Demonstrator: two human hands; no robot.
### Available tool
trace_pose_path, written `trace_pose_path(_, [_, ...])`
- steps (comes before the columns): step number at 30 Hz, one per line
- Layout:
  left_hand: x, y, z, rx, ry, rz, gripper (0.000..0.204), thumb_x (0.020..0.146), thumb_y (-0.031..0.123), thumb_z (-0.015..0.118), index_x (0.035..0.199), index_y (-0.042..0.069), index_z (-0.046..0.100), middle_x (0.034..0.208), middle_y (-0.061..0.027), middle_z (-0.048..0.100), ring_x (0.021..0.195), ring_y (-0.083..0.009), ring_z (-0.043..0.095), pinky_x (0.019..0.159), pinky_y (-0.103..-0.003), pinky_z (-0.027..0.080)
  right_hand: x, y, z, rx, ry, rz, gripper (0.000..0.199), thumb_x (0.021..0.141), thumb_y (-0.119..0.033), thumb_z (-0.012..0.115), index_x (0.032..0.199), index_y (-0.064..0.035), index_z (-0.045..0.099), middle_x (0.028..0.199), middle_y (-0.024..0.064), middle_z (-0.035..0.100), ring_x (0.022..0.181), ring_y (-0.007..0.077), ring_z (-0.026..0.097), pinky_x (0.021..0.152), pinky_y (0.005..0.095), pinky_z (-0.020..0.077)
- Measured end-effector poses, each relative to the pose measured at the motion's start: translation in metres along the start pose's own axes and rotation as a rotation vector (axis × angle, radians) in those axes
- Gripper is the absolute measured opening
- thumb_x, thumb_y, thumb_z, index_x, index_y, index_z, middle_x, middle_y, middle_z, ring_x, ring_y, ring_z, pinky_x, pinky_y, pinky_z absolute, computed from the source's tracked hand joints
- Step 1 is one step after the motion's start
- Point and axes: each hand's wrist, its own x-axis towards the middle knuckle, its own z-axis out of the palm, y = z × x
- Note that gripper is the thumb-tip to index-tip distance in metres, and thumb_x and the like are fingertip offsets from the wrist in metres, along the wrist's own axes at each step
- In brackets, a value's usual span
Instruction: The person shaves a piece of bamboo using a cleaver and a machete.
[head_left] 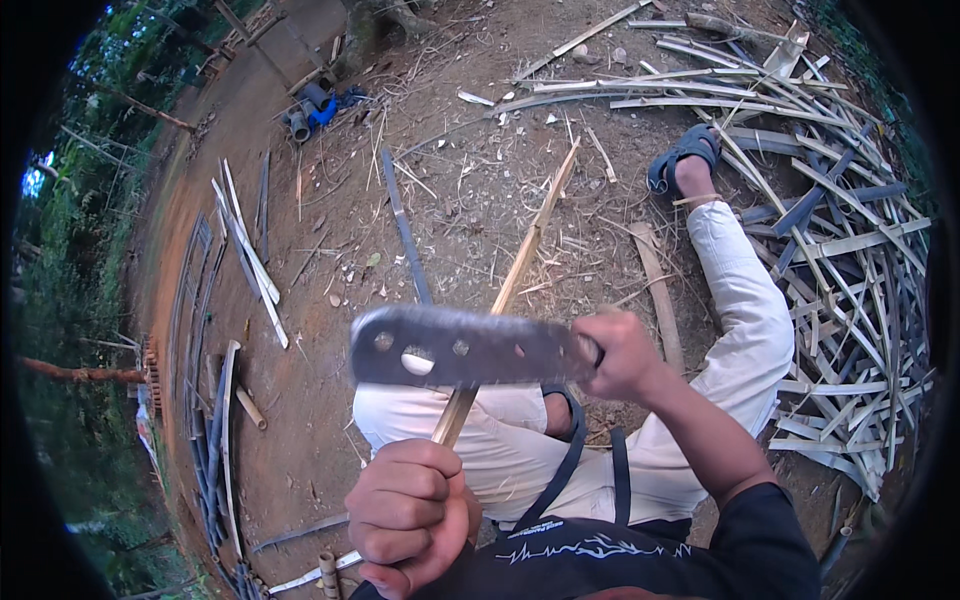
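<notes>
My left hand [408, 515] is closed in a fist round the near end of a long, narrow bamboo strip [525, 255], which slants away from me toward the upper right. In my right hand [622, 355] is the handle of a broad dark cleaver [490, 348] with several round holes in its blade. The blade points left and lies across the strip in view, hiding a stretch of it a little beyond my left fist. Whether blade and strip touch I cannot tell. My legs in pale trousers [745, 290] are bent on either side.
A large heap of split bamboo [840, 240] fills the right side. More strips [245, 245] and bamboo poles [215, 440] lie at the left. A flat bamboo piece [655, 290] rests on the dirt ground beside my sandalled foot [690, 165]. Dark tubes with blue cloth [318, 108] lie farther off.
</notes>
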Motion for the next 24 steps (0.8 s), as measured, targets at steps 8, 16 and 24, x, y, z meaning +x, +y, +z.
trace_pose_path(8, [0.006, -0.002, -0.006, 0.025, 0.088, -0.037, 0.048, 0.103, 0.037, 0.032, 0.060, 0.016, 0.032, 0.041, 0.0012, 0.029, 0.035, -0.0089, 0.019, 0.041, -0.026, 0.020, 0.013, 0.027, 0.006, -0.060, 0.030, 0.256, 0.019, 0.076, -0.020, 0.069, 0.081, -0.0015, 0.068, 0.062, 0.0183, 0.064, 0.058, 0.0356, 0.066, 0.055, 0.0436, 0.0520])
trace_pose_path(16, [0.023, 0.076, 0.008, 0.169, 0.244, 0.099, 0.041, 0.105, 0.042, 0.039, 0.074, 0.016, 0.033, 0.056, 0.0061, 0.021, 0.040, -0.0072, 0.014, 0.038, -0.025, 0.014, -0.023, -0.025, 0.004, -0.063, -0.060, -0.002, 0.036, 0.065, -0.016, 0.071, 0.095, 0.0009, 0.064, 0.078, 0.0136, 0.066, 0.070, 0.0330, 0.068, 0.060, 0.0429, 0.0543])
trace_pose_path(24, [0.031, 0.065, 0.018, 0.133, 0.219, 0.187, 0.043, 0.108, 0.038, 0.031, 0.070, 0.019, 0.030, 0.051, 0.0063, 0.019, 0.040, -0.0076, 0.012, 0.039, -0.025, 0.014, -0.009, -0.044, 0.009, 0.138, -0.107, -0.387, 0.023, 0.060, -0.021, 0.069, 0.075, -0.0054, 0.059, 0.062, 0.0082, 0.057, 0.060, 0.0298, 0.062, 0.057, 0.0411, 0.0484])
